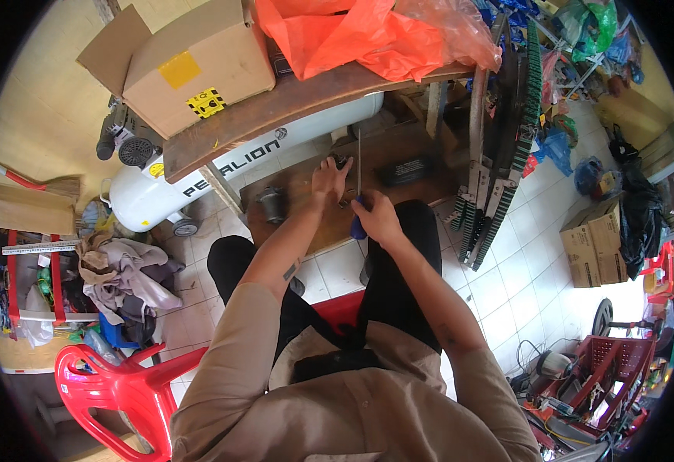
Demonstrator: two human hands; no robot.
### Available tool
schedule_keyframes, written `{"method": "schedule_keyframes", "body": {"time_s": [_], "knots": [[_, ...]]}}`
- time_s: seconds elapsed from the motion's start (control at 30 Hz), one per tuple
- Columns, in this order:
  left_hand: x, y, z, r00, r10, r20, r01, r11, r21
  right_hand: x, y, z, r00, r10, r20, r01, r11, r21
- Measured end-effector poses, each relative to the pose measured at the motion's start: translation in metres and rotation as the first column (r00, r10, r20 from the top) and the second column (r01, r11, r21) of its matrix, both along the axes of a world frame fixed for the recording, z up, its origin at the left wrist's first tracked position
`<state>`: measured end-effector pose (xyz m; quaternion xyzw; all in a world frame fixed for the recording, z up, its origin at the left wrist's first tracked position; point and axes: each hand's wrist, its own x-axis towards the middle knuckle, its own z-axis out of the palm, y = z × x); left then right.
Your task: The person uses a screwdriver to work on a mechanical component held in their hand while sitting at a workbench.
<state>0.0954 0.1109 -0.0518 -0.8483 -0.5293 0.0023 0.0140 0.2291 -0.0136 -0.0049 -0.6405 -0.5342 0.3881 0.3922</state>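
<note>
My right hand [377,218] is closed round the blue handle of a screwdriver [359,165], whose long thin metal shaft points away from me. Just left of the shaft, my left hand [329,182] reaches over a low wooden board [310,235]. Its fingertips grip a small dark part [342,162], mostly covered by the fingers, so its kind is unclear. A dark grey cylindrical part [273,204] stands on the board left of my left forearm. To the right of the screwdriver lies a black oblong case-like thing [401,171].
Beyond the board, a white air compressor tank [237,165] lies under a wooden shelf [221,142] bearing a cardboard box [191,65] and orange plastic [352,38]. Black-and-green strips [506,154] lean at the right. A red chair [114,377] stands at the left, a crate of tools [614,369] at the right.
</note>
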Motion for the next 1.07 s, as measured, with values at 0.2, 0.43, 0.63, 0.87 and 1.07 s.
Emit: {"method": "schedule_keyframes", "body": {"time_s": [0.2,0.43,0.63,0.87,1.07], "knots": [[-0.016,-0.018,0.011,0.993,-0.021,0.116,0.024,0.999,-0.023,0.010,0.052,-0.025,0.850,0.096,0.518,-0.077,0.995,-0.058],[-0.044,-0.057,0.037,0.854,0.060,0.516,-0.070,0.998,0.001,0.012,0.058,-0.050,0.741,0.150,0.654,0.006,0.973,-0.231],[-0.108,-0.108,0.076,0.764,0.068,0.641,-0.143,0.988,0.065,0.005,0.067,-0.068,0.600,0.140,0.787,0.104,0.962,-0.251],[-0.169,-0.143,0.139,0.510,0.004,0.860,-0.273,0.949,0.158,0.015,0.068,-0.069,0.500,0.104,0.859,0.130,0.972,-0.194],[-0.263,-0.205,0.143,0.328,0.157,0.932,-0.513,0.857,0.036,0.008,-0.010,0.075,0.942,0.045,0.332,-0.186,0.895,0.405]]}}
